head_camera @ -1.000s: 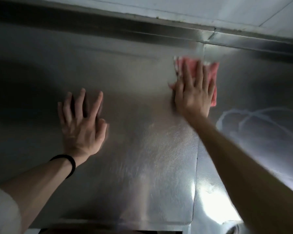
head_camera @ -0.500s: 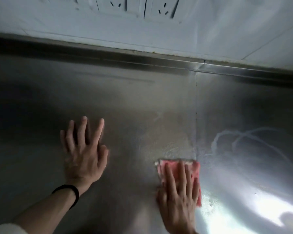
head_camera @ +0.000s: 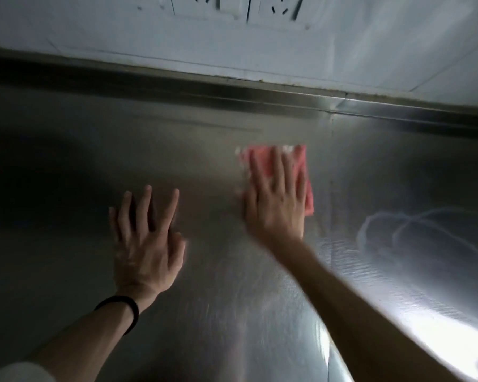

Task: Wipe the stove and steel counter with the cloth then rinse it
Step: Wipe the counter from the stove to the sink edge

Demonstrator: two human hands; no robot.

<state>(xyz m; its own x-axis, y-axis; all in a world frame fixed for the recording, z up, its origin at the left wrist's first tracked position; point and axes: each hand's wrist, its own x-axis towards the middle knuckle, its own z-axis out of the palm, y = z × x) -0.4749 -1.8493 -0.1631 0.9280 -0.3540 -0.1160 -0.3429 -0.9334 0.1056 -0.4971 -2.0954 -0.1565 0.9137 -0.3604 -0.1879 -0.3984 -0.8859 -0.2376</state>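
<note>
A folded pink cloth lies flat on the steel counter, right of centre and short of the back rim. My right hand presses down on it with straight, spread fingers and covers most of it. My left hand rests flat on the bare steel to the left, fingers spread, holding nothing. A black band circles its wrist. The stove is out of sight.
A raised steel rim runs along the back of the counter under a white wall with sockets. A seam in the steel runs just right of the cloth. Pale smear marks lie on the steel at the right.
My right hand pulled the cloth towards me, then pushed it away again towards the back rim, a little left of the seam. My left hand stayed flat in place.
</note>
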